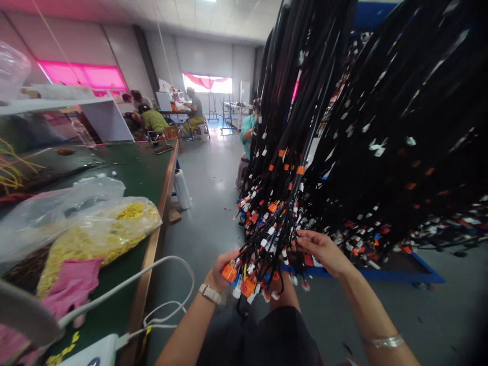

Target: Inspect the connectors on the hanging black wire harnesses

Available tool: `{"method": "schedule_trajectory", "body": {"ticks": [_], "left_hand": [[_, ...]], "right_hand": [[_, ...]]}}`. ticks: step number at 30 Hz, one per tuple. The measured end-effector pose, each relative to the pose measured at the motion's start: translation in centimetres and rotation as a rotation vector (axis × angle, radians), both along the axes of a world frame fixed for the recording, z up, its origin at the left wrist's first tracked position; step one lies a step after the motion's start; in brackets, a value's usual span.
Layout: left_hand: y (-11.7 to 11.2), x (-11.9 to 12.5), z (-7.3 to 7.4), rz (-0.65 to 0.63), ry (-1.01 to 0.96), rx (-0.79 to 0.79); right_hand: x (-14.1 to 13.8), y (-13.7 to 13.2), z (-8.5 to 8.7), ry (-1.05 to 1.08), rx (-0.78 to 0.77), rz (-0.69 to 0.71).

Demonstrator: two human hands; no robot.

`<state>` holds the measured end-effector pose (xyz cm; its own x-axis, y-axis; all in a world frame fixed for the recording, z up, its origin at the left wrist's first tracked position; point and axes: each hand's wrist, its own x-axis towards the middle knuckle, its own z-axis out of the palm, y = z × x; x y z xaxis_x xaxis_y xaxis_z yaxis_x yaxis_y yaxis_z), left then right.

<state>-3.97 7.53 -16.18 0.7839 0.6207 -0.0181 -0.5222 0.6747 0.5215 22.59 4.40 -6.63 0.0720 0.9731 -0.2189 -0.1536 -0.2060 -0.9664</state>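
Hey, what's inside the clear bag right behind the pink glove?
Small yellow pieces show through the bag. The glove covers its near edge, and anything buried under the top pieces can't be seen.

Green workbench, pink glove, clear bag of yellow pieces, looping white cable, seated co-workers
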Motion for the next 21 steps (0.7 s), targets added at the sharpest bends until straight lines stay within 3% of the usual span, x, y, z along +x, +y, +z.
{"method": "schedule_trajectory", "body": {"ticks": [4, 10, 17, 21], "left_hand": [[0.0, 0.1, -0.1, -0.011, -0.002, -0.014], [0.0, 0.1, -0.1, 0.012, 0.010, -0.037], [-0.8, 2.2, -0.2, 0.063, 0.170, 0.009], [-1.5, 3.9, 0.3, 0.098, 0.339, 0.195]], "right_hand": [[-0.4, -0.1, 1.2, -0.027, -0.058, 0.073], [-1.0, -0.5, 1.4, 0.281, -0.140, 0.057], [-4.2, 0.6, 1.6, 0.427, -0.110, -0.083], [-5.0, 1.4, 1.3, 0.490, -0.075, -0.121]]}}
